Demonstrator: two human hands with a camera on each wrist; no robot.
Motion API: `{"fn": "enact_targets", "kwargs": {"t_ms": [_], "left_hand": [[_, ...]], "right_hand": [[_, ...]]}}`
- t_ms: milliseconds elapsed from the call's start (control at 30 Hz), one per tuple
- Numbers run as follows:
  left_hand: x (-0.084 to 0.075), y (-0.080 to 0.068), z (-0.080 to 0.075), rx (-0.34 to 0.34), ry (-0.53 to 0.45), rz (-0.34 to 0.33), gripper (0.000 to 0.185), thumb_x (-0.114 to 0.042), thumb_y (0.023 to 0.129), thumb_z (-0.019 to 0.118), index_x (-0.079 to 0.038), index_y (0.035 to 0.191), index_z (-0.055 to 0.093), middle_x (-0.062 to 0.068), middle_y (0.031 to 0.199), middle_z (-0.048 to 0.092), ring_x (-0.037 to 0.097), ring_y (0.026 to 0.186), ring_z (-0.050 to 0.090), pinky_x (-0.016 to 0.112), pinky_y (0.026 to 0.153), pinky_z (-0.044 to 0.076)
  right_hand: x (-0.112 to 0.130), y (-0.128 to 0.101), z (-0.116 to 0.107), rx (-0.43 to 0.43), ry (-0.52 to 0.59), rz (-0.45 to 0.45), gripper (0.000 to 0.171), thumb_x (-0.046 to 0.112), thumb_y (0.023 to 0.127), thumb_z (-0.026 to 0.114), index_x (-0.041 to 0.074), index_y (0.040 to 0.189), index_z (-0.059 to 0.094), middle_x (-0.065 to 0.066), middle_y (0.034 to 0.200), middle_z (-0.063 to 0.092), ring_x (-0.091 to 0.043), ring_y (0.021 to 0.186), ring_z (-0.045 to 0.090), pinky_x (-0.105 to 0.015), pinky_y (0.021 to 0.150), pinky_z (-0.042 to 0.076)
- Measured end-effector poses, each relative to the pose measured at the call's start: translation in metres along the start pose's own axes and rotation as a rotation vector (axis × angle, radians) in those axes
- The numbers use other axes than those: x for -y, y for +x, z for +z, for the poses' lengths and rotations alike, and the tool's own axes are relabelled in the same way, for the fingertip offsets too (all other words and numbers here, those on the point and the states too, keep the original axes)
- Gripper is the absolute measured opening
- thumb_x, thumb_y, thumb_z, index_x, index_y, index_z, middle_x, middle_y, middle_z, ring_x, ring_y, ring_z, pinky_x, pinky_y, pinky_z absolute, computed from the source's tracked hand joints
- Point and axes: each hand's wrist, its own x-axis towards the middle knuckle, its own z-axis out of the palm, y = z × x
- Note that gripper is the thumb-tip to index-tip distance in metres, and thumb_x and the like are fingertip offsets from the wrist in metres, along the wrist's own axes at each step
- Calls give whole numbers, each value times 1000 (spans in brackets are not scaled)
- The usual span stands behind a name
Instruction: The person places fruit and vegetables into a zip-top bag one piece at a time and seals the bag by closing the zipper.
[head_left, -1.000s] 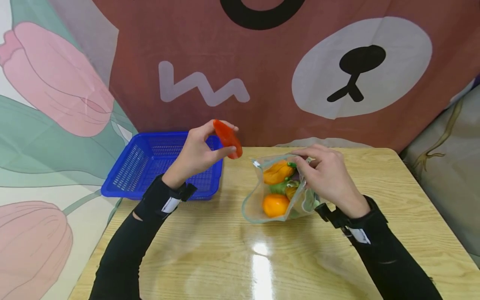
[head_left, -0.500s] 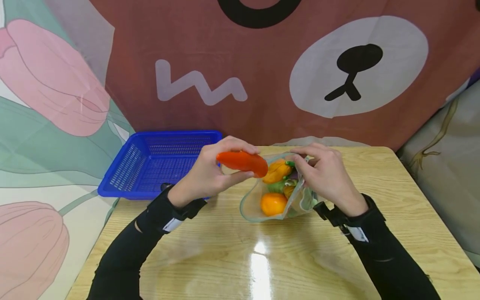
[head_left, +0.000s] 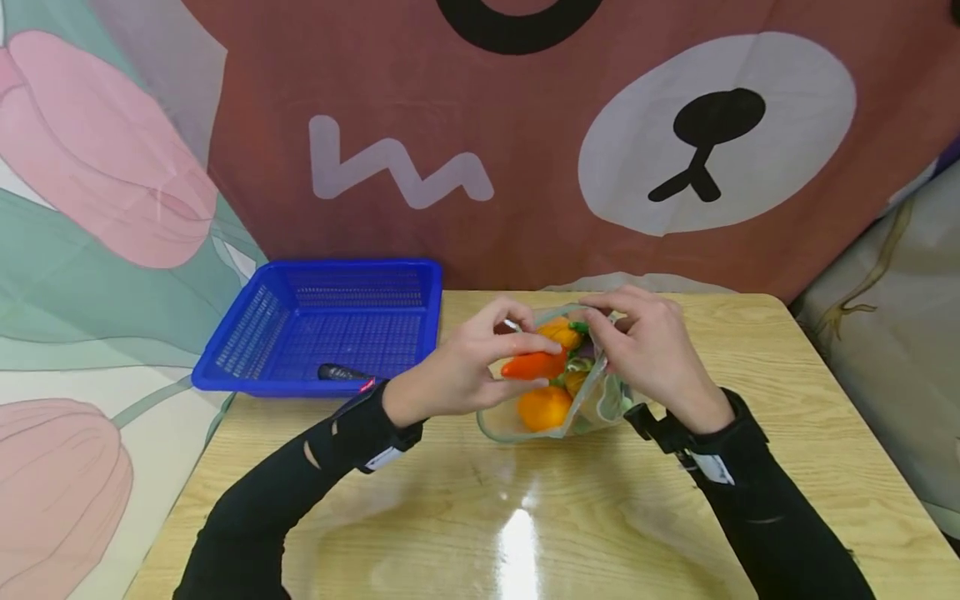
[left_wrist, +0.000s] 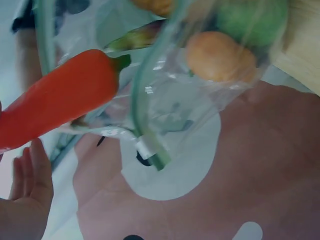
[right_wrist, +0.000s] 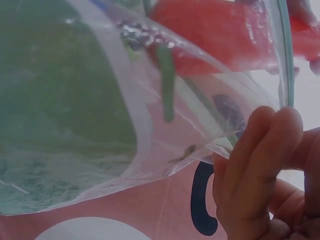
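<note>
My left hand holds a long red pepper between thumb and fingers, at the mouth of a clear zip bag. In the left wrist view, the green stem end of the pepper points toward the bag's teal-edged opening. My right hand pinches the far right edge of this bag and keeps its mouth spread. Inside the bag show a yellow-orange ribbed vegetable, a round orange fruit and a green round item. Through the clear film in the right wrist view, the pepper shows red.
A blue plastic basket stands at the back left of the wooden table. Near its front wall appears a black object, partly behind the left forearm. A printed cloth hangs behind the table's back edge.
My left hand has carried the red pepper right and down, from near the basket to the bag's mouth. My right hand has stayed at the bag's edge.
</note>
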Motion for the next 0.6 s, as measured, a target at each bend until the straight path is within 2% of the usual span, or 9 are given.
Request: {"fn": "enact_targets", "kwargs": {"t_ms": [167, 400, 500, 600], "left_hand": [[7, 1, 11, 33, 109, 9, 33, -9, 75, 80, -5, 105, 66, 11, 97, 51, 21, 88, 52, 22, 78, 45], [18, 1, 32, 43, 175, -20, 25, -7, 78, 77, -5, 100, 64, 12, 103, 58, 23, 97, 58, 22, 91, 44], [20, 3, 39, 68, 217, -24, 29, -12, 79, 78, -4, 104, 67, 12, 108, 59, 23, 102, 59, 21, 94, 42], [22, 6, 44, 103, 241, -28, 31, -18, 83, 74, -3, 109, 67, 12, 112, 58, 22, 105, 58, 20, 94, 41]], "right_hand": [[0, -1, 0, -4, -6, -2, 19, 12, 92, 60, 5, 108, 70, -3, 90, 58, -7, 39, 52, -26, 39, 46], [0, -1, -1, -12, -11, -25, 19, 14, 93, 61, 6, 106, 71, -2, 89, 57, -4, 39, 51, -25, 39, 45], [0, -1, -1, -15, -20, -19, 20, 15, 93, 61, 6, 107, 71, -2, 89, 58, -3, 39, 51, -25, 39, 45], [1, -1, -2, -18, -20, -8, 21, 15, 93, 60, 5, 107, 71, -3, 89, 59, -3, 40, 52, -25, 38, 45]]}}
